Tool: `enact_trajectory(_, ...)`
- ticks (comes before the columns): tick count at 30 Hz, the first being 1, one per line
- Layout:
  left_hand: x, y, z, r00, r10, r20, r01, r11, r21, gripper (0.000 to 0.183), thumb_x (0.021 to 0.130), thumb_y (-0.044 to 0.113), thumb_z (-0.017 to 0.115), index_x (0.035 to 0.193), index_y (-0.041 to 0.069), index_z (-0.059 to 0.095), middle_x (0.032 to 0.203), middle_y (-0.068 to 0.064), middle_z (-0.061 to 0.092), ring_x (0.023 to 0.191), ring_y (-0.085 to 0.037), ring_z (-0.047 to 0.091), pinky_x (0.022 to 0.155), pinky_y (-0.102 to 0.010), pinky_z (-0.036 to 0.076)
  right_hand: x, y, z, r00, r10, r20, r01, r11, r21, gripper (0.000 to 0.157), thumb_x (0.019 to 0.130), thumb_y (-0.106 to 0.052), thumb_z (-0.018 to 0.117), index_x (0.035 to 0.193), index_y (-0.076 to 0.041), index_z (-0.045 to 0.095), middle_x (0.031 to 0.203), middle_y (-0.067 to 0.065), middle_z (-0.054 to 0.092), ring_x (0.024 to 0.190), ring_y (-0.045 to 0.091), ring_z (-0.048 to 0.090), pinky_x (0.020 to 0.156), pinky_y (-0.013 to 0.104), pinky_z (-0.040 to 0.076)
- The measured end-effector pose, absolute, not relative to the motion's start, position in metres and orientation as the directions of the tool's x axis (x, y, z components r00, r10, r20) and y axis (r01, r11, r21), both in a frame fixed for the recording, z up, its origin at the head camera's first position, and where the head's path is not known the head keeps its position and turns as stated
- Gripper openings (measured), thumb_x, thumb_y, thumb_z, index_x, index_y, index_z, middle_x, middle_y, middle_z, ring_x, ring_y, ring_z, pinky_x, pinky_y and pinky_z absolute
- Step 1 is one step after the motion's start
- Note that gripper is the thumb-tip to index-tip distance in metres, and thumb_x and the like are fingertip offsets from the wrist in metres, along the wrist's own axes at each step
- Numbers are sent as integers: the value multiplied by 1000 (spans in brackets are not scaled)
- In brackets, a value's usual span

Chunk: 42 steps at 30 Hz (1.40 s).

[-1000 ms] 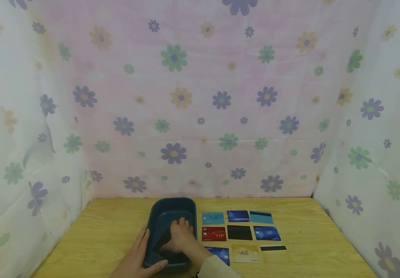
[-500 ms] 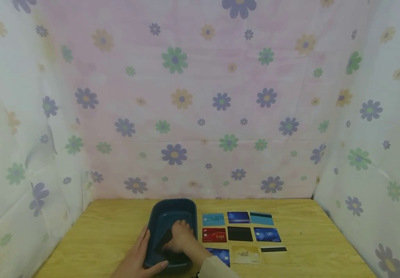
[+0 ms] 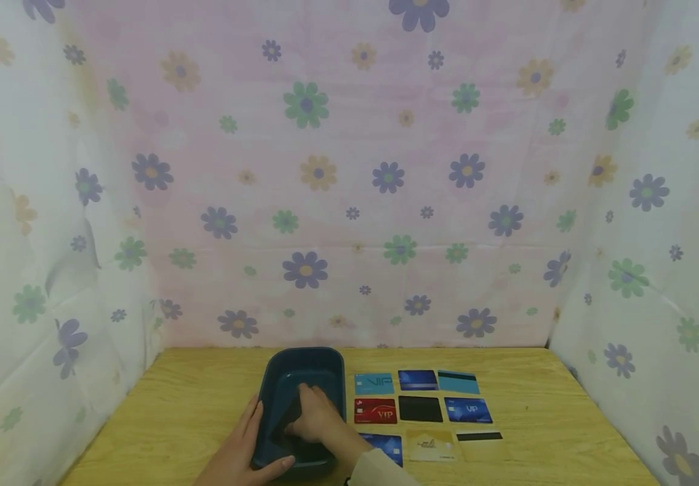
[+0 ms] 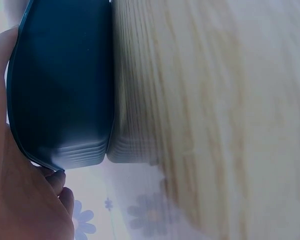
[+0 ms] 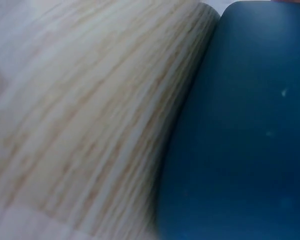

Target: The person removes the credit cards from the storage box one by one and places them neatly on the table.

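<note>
A dark blue rectangular tray (image 3: 337,364) stands on the wooden table. At its left side my left hand (image 3: 235,442) grips it, fingers along the outer wall and thumb over the front rim. The left wrist view shows the tray's outer wall (image 4: 65,85), with that hand (image 4: 25,190) curled at the rim. My right hand (image 3: 320,420) reaches down inside the tray, fingers bent. A dark patch lies under and left of its fingers; I cannot tell whether the hand holds something there. Only the outer wall (image 5: 240,125) shows in the right wrist view, with no fingers.
Several plastic cards lie in rows right of the tray, including a light blue VIP card (image 3: 375,383), a red VIP card (image 3: 375,410), a black card (image 3: 420,409) and a gold card (image 3: 430,445). A flowered cloth (image 3: 349,169) encloses the table's back and sides.
The right hand's fingers shift slightly inside the tray, with the fingertips drawn closer together. The left hand and the tray keep their places, and so do the cards.
</note>
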<state>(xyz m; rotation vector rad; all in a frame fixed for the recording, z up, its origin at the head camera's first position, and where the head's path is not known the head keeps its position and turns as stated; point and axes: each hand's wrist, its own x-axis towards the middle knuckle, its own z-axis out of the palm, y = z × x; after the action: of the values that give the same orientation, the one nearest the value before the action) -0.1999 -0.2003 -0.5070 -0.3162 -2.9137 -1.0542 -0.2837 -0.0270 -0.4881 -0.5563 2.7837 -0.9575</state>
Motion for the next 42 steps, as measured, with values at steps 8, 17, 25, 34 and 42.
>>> enact_trajectory(8, -199, -200, -504, -980, 181, 87, 195, 752, 630, 112, 89, 58, 71, 159, -10, 17, 168, -27, 7, 143, -57, 32, 102, -70, 43, -286, -27, -490, -916, -401, 9, -315, 707, -633, 62, 75, -22, 93, 126, -5, 64, 114, 12, 66, 108, 31, 64, 92, 48, 55)
enact_trajectory(17, -199, -200, -506, -979, 180, 96, 199, 744, 638, 110, 89, 57, 72, 158, -11, 19, 168, -27, 8, 142, -57, 33, 102, -70, 43, -285, -25, -489, -915, -402, 24, -317, 682, -659, 60, 74, -20, 93, 123, -6, 63, 112, 12, 66, 107, 30, 64, 91, 48, 55)
enact_trajectory(25, -200, -202, -511, -976, 185, 117, 217, 759, 614, 112, 88, 59, 72, 158, -11, 21, 168, -28, 9, 143, -56, 33, 103, -70, 43, -288, -24, -489, -918, -394, 41, -294, 609, -737, 44, 78, -11, 87, 112, -5, 61, 104, 12, 66, 99, 28, 64, 84, 47, 55)
enact_trajectory(34, -200, -202, -508, -977, 186, 106, 212, 764, 609, 113, 87, 60, 71, 158, -11, 20, 167, -29, 10, 142, -56, 35, 103, -69, 43, -284, -19, -482, -925, -378, 53, -255, 509, -822, 33, 77, -4, 77, 107, -4, 63, 104, 10, 63, 94, 26, 59, 78, 47, 54)
enact_trajectory(42, -201, -203, -509, -977, 187, 99, 208, 768, 606, 113, 88, 61, 70, 158, -11, 19, 168, -28, 8, 142, -56, 35, 103, -69, 43, -281, -17, -472, -921, -387, 51, -237, 450, -861, 32, 78, -1, 77, 107, -6, 65, 98, 3, 57, 90, 22, 53, 76, 44, 51)
